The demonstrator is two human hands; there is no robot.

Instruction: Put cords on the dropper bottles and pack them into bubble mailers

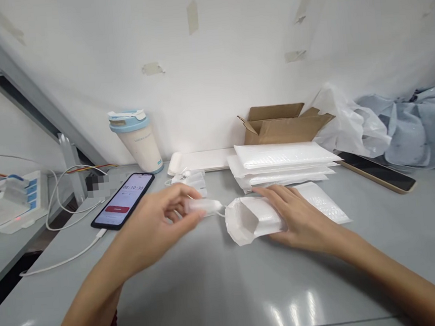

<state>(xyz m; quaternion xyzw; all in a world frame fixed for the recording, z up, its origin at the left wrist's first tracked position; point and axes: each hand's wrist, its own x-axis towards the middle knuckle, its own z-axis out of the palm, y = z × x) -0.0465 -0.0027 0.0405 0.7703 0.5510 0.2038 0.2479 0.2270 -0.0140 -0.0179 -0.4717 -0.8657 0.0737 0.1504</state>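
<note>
Between the thumb and fingers of my left hand [168, 213] is a small translucent white tube-like item [204, 206], slightly blurred. A thin white cord [222, 211] trails from its right end, near the mouth of a white bubble mailer [262, 220]. That mailer lies on the table, its mouth gaping to the left. My right hand [296, 214] grips it from above, fingers over the top and thumb at the near side. Just behind my left hand lie a few similar white pieces with thin cords [192, 181].
Several white bubble mailers [285, 156] are stacked behind my right hand, before an open cardboard box [286, 129]. A phone showing a timer [124, 200] and a cup [139, 142] stand left. Another phone [378, 171], a plastic bag [351, 121] and blue-grey fabric [420, 130] lie right.
</note>
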